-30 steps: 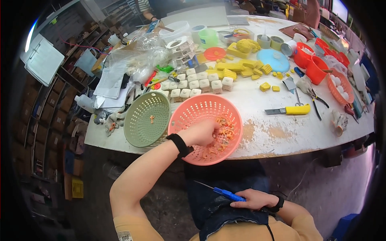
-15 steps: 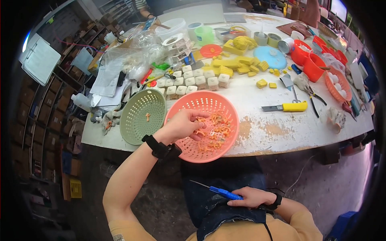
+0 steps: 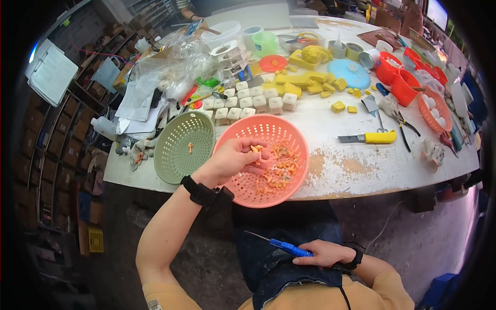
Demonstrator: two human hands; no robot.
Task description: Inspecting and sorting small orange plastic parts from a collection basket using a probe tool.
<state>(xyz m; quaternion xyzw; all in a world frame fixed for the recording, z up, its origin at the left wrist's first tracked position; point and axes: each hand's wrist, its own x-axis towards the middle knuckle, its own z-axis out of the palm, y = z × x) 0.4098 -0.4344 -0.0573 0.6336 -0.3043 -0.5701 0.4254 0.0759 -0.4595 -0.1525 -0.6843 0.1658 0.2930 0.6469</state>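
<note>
My left hand (image 3: pixel 227 160) has come up from the heap (image 3: pixel 283 168) in the pink basket (image 3: pixel 292 133). Its fingers are now curled, pinching an orange piece (image 3: pixel 257 149); I can't tell whether more sit behind them. So that piece is apart from the others, which lie just right of and below my fingers. Left of them stands the green basket (image 3: pixel 173 161) with one lone piece (image 3: pixel 190 148) inside. Well below, my right hand (image 3: pixel 328 254) stays wrapped round the blue tool (image 3: pixel 289 248).
</note>
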